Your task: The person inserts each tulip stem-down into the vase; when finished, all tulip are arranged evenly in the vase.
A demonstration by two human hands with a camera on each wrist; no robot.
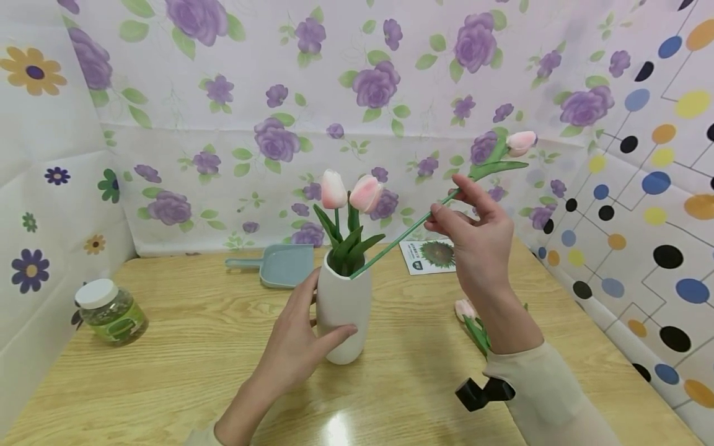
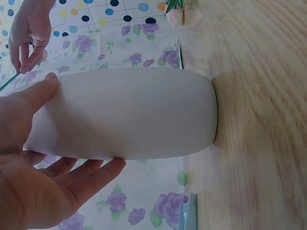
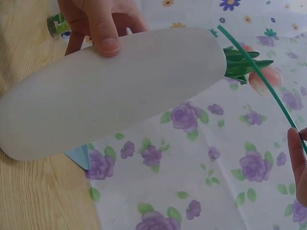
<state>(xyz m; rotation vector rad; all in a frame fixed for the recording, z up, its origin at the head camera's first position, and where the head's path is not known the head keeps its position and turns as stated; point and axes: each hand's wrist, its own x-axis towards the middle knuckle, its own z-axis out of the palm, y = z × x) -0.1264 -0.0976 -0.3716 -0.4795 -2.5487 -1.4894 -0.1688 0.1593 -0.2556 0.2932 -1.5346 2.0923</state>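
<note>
Holding the tulip (image 1: 491, 167) by its stem (image 3: 272, 91), you are pinching narrowly between thumb and fingertips of your right hand (image 1: 480, 226), just below the leaves. It is slanting up and rightward above the table (image 1: 184, 371), its lower end hanging by the mouth of the white vase (image 1: 346, 310); whether it is touching the rim, these views are not showing. Handling, by guess: light; stem slim and springy, bloom (image 1: 521, 144) soft and easily dented. Your stem hold is looking sound; squeezing the bloom would be risking a crease.

Vase: standing upright mid-table, short of the far edge. Your left hand (image 1: 295, 337) is spanning it widely, thumb across the near face, fingers round the left side. Walls are looking smooth, perhaps ceramic, so likely slippery and breakable. Two standing tulips (image 1: 333, 190) are rising from the mouth.

Farther out: a dustpan (image 1: 287, 266) is lying near the far edge, left of the vase; a printed card (image 1: 414, 259), near that edge, right. A lidded jar (image 1: 119, 323) is standing toward the left edge. Loose flowers (image 1: 477, 336) are lying toward the right edge, partly hidden behind your right forearm (image 1: 515, 319).
</note>
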